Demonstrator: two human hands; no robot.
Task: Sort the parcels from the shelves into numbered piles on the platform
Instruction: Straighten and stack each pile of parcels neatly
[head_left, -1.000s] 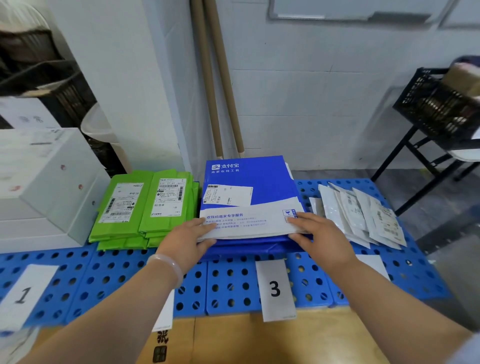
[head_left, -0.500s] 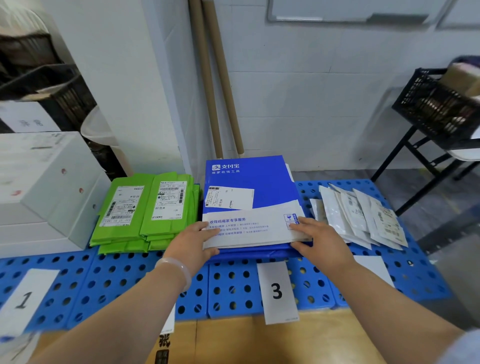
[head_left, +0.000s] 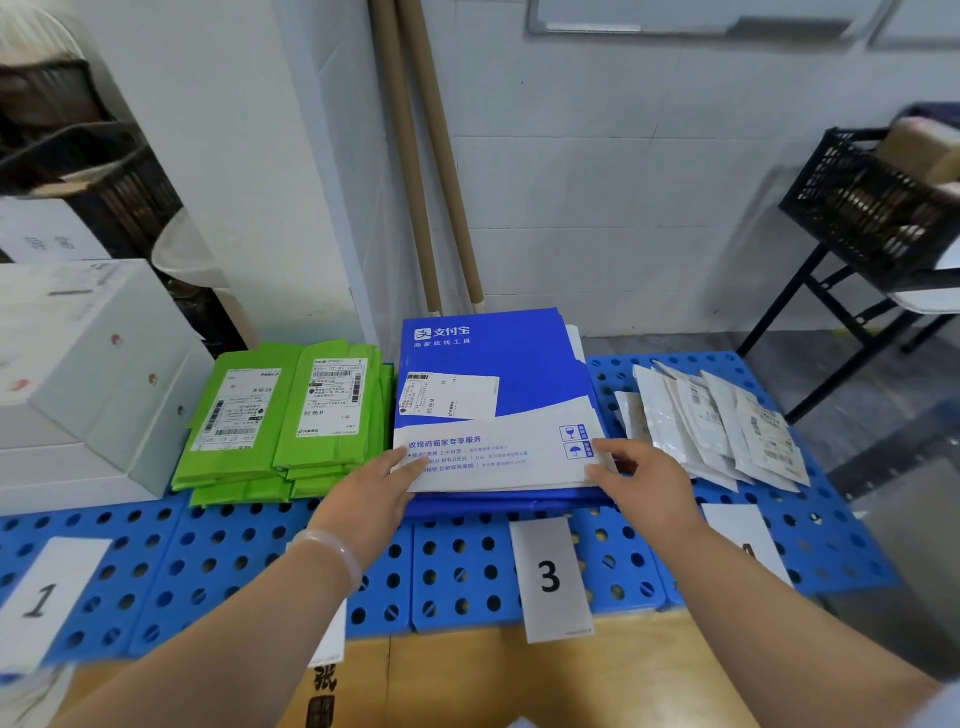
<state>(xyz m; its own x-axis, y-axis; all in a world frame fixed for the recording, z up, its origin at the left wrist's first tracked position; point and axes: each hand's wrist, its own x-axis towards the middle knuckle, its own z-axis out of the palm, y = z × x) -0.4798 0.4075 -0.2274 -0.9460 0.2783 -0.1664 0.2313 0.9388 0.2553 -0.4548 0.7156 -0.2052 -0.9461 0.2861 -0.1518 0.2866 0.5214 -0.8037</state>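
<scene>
A stack of blue-and-white flat parcels (head_left: 488, 364) lies on the blue perforated platform (head_left: 218, 551) behind the card marked 3 (head_left: 550, 577). My left hand (head_left: 371, 499) rests flat on the top parcel's near left corner. My right hand (head_left: 641, 480) touches its near right corner, fingers spread. Left of the stack is a pile of green parcels (head_left: 280, 415). Right of it lie several white pouches (head_left: 711, 426) behind a card marked 4 (head_left: 743, 540). White boxes (head_left: 83, 374) stand behind the card marked 1 (head_left: 41, 597).
Two cardboard tubes (head_left: 426, 156) lean against the white wall behind the stack. A black crate (head_left: 872, 202) holding parcels sits on a black folding stand at the right. A brown carton (head_left: 467, 675) lies under the platform's front edge. Dark shelving stands at the far left.
Both hands have stayed on the blue parcel's near corners; the fingers have spread a little and slid slightly toward me. The view has shifted slightly.
</scene>
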